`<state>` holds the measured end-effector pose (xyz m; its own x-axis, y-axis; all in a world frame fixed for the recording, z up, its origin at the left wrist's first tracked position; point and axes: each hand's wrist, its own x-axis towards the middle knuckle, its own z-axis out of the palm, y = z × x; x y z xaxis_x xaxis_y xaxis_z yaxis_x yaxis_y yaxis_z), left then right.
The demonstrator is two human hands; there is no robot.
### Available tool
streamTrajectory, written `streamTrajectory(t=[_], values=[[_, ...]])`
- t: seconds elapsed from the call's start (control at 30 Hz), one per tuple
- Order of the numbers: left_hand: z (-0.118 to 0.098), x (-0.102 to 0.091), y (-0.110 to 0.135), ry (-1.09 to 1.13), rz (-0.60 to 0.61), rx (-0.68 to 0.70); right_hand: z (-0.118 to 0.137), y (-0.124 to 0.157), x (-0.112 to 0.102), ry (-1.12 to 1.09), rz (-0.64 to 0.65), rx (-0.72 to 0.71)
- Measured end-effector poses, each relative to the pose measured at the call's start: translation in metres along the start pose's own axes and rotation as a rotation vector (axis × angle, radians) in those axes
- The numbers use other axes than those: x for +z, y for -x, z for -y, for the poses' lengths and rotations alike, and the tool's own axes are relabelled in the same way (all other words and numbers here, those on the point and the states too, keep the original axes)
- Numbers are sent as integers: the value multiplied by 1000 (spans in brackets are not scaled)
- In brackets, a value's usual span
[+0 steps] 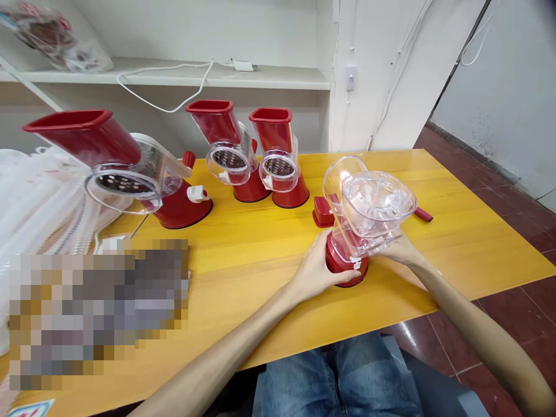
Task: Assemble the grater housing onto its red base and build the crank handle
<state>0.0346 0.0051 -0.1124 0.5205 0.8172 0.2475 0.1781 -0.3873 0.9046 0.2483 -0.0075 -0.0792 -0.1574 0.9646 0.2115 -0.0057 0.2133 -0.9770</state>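
Note:
A rotary grater with a red base [343, 263] and a clear plastic body [369, 208] stands on the yellow table [243, 255] in front of me. My left hand [317, 269] is wrapped round the red base from the left. From the right, my right hand [402, 250] grips the underside of the clear body. Behind the grater lie a small red part [322, 211] and a red handle [423, 215].
Three assembled red graters [130, 168] [228, 147] [280, 153] stand along the far left of the table. White plastic bags [39, 202] lie at the left edge. A shelf [186, 75] carries a white cable. The table's right edge drops to red floor tiles [499, 202].

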Motion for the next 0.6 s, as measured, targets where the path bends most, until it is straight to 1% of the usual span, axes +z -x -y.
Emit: streamTrajectory(t=[0.1, 0.17, 0.3, 0.37, 0.43, 0.5, 0.6], values=[[-4, -4, -1, -34, 13, 4, -5, -3, -7, 20, -32, -4], [-8, -11, -1, -53, 39, 19, -4, -6, -11, -2, -66, -31], [-11, -35, 7, -136, 79, 24, 4, -18, -17, -86, -125, -153], [-10, -51, 15, -187, 61, -14, 6, -25, -19, -80, -140, -202], [-7, -68, 23, -237, 15, -35, 5, -31, -21, -48, -189, -231], [-2, -85, 29, -304, -47, -51, 2, -33, -23, -7, -239, -230], [5, -106, 33, -383, -118, -81, 0, -30, -23, 30, -232, -212]])
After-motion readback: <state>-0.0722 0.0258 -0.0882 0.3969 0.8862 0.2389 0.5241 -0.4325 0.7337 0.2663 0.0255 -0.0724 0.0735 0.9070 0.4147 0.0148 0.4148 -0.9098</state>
